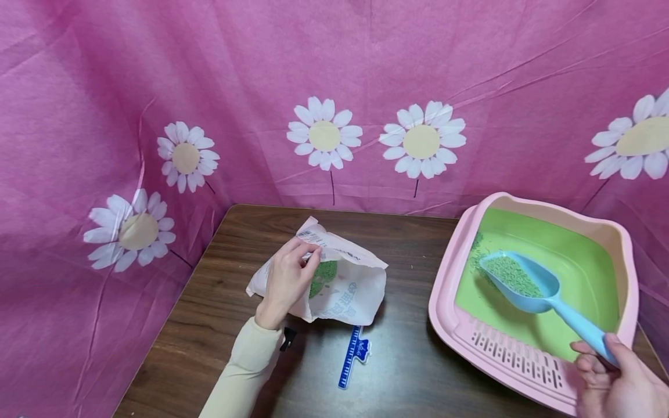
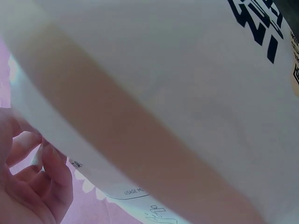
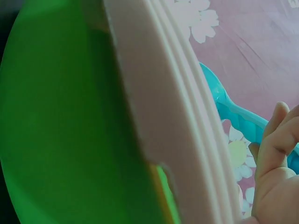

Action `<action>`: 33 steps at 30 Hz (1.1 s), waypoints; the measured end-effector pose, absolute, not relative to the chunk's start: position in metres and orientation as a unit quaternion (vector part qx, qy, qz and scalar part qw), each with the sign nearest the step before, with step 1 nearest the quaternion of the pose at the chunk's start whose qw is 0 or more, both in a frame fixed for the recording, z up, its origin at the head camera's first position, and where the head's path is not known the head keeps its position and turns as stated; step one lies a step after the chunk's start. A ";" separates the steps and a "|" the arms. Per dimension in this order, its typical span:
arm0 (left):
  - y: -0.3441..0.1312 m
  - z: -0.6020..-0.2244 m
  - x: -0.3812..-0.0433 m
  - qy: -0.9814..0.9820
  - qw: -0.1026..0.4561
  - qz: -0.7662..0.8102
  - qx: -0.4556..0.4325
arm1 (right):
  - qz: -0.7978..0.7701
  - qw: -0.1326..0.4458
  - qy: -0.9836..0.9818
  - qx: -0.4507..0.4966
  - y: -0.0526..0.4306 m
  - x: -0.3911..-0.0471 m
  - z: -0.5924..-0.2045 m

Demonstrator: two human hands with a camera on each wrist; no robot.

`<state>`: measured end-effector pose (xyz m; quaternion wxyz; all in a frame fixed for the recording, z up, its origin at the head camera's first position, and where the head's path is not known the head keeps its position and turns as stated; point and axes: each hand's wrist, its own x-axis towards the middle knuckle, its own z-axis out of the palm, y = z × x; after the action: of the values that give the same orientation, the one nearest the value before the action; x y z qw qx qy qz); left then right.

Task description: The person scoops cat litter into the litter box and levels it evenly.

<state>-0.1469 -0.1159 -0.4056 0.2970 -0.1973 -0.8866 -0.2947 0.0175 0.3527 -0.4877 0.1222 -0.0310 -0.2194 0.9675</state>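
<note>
My left hand (image 1: 287, 277) pinches the upper edge of a white paper-like bag (image 1: 360, 290), whose mouth gapes toward the right; green pellets (image 1: 323, 277) show inside. The left wrist view is mostly filled by the bag's printed side (image 2: 140, 56), with the fingers at its edge. My right hand (image 1: 622, 377) grips the handle of a light blue scoop (image 1: 543, 284). Green pellets (image 1: 512, 276) lie in the scoop's bowl, which is held over a pink and green litter box (image 1: 444, 290). In the right wrist view the box wall (image 3: 163, 93) hides most of the scoop.
A blue clip with ruler-like markings (image 1: 351, 360) lies on the dark wooden table (image 1: 402, 371) below the bag. A small black object (image 1: 287, 338) sits by the left wrist. Some loose green pellets (image 1: 475, 249) are at the box's left inner side. Pink flowered cloth (image 1: 371, 58) hangs behind.
</note>
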 end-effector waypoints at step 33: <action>-0.116 -0.406 -0.147 -0.889 0.285 -0.305 -0.189 | 0.850 0.040 -0.506 -0.142 0.356 0.024 -0.459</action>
<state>-0.1465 -0.1157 -0.4055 0.2846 -0.1890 -0.8890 -0.3049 0.0238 0.3557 -0.4587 0.0401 -0.1423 -0.5057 0.8499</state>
